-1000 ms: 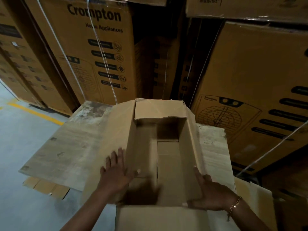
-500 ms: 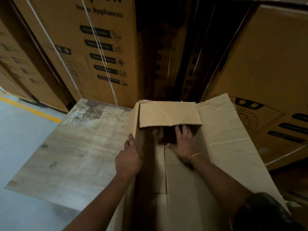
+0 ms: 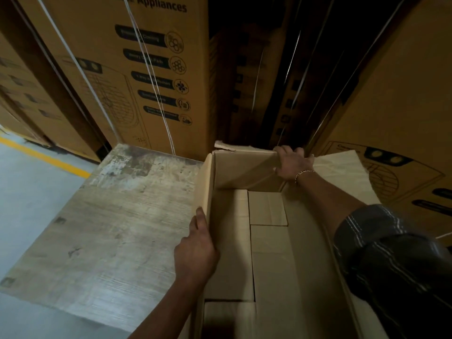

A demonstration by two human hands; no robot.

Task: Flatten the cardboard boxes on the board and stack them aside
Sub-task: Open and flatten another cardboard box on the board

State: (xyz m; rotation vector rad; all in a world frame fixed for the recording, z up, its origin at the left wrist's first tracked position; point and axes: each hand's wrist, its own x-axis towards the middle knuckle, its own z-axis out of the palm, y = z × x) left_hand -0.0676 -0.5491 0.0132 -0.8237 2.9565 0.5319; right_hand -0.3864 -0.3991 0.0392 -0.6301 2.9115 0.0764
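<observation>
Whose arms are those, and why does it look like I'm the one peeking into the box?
There is no machine here, just a person. A small camera sits on the person's head and looks forward and down, so you see what they see: their own two arms. In the middle is an open cardboard box, standing up, with nothing visible inside. It rests on a worn wooden board. The left hand holds the box's left wall. The right hand, with a bracelet on its wrist, grips the top edge of the far wall. Behind stand big printed cartons, and on the left the floor has a yellow line. The job is squashing boxes flat; this one isn't flat yet.
</observation>
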